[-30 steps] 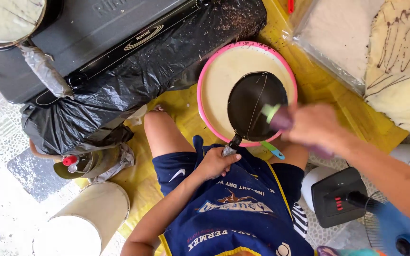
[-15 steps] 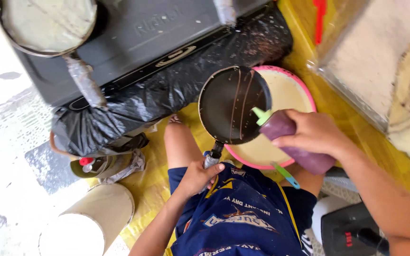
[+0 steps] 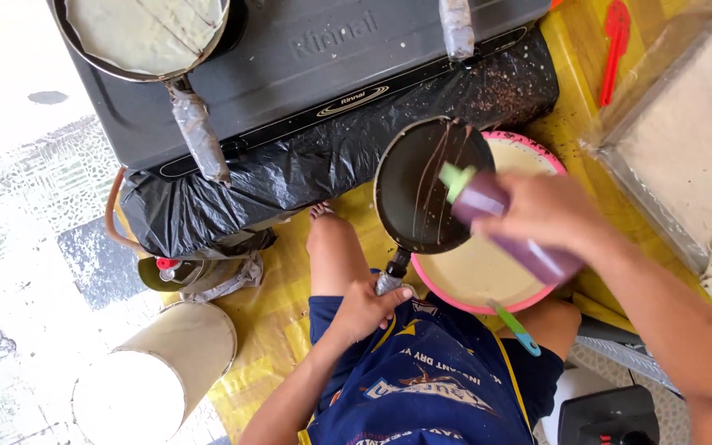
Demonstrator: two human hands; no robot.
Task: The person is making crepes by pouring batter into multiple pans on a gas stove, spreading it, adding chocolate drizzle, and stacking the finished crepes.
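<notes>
My left hand (image 3: pixel 366 306) grips the handle of a small black frying pan (image 3: pixel 422 194), held level above my knee and the near edge of a pink basin (image 3: pixel 453 295) of pale batter. My right hand (image 3: pixel 547 216) holds a purple squeeze bottle (image 3: pixel 511 229) with a green nozzle, tipped over the pan. Thin dark lines run across the pan's inside.
A black gas stove (image 3: pixel 315 74) wrapped below in black plastic stands ahead, with a second pan (image 3: pixel 146 37) holding a pale crepe and another taped handle (image 3: pixel 457 26). A beige bucket (image 3: pixel 154 375) sits lower left, plastic-covered trays (image 3: pixel 686 156) at right, a red spatula (image 3: pixel 615 41), yellow sheet (image 3: pixel 265 313) underneath.
The pan and squeeze bottle have shifted left off the basin's middle toward the stove. More dark lines now streak the pan.
</notes>
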